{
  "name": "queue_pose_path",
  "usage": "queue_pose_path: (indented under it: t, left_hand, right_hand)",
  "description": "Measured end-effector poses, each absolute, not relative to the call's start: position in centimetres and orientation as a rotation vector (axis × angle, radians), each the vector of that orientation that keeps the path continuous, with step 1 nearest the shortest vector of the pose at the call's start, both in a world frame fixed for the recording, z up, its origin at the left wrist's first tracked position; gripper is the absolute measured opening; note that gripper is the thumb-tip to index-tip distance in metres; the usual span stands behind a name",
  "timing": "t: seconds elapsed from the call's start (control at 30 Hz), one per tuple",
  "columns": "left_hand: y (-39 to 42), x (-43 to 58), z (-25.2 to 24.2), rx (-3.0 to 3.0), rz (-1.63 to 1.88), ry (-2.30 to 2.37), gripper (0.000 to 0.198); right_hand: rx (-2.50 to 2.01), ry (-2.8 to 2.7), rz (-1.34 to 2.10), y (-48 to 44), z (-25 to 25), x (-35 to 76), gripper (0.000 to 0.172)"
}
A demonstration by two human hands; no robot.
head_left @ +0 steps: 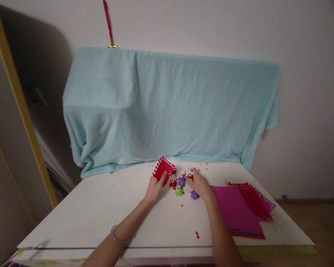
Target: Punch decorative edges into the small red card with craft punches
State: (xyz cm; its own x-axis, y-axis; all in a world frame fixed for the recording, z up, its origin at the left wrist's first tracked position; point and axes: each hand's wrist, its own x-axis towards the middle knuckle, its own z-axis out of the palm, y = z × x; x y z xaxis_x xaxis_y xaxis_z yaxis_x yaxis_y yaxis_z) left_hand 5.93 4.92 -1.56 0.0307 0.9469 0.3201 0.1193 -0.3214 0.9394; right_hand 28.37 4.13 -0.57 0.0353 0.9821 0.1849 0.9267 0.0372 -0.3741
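My left hand [157, 184] grips a red sheet of paper [163, 171], thumb on top. Punched holes and a scalloped edge run along the sheet's far sides. On the table, my right hand [199, 184] has its thumb and fingers around a small red craft punch [190, 176] with a white top; the palm partly hides it. Between the hands lie a purple craft punch [181, 180], another red craft punch [173, 183] and a green craft punch [179, 191]. Beside my right wrist is a second purple craft punch [194, 195].
A stack of coloured sheets, magenta on top [233, 207], lies right of my right forearm. Punched red paper strips [254, 202] overlap it. Red paper bits [197, 234] are scattered on the white table [105, 211]. A light blue cloth [169, 107] drapes behind.
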Motion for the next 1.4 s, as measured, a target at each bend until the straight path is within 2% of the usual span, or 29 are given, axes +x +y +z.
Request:
queue_pose_path:
  t: [0.27,0.47,0.67,0.97,1.1,1.3,1.4]
  left_hand:
    - [5.0,5.9,-1.7,1.523,1.373,1.117,0.044]
    - [4.9,6.1,-1.6,1.475,1.359,1.084,0.046]
    - [5.0,6.1,-1.8,1.447,1.362,1.075,0.047]
    - [5.2,5.9,-2.0,1.484,1.350,1.104,0.049]
    - [5.1,5.9,-1.9,1.473,1.347,1.101,0.047]
    - [5.2,5.8,-1.9,1.471,1.356,1.082,0.046]
    - [5.4,5.9,-2.0,1.453,1.362,1.085,0.045]
  right_hand:
    - [-2.058,-1.979,0.094,4.3,-0.8,27.7,0.049]
    - [-1.976,-1.992,0.064,4.6,-1.3,27.9,0.050]
    - [-1.910,-1.943,0.031,4.8,-1.4,28.7,0.059]
    - [-1.920,-1.370,-0.212,5.1,0.3,31.6,0.050]
    - [-1.882,-1.431,-0.174,5.1,0.3,30.9,0.043]
    - [-1.798,-1.497,-0.135,4.5,1.6,29.5,0.045]
    - [-1.862,-1.508,-0.180,3.5,3.4,31.3,0.036]
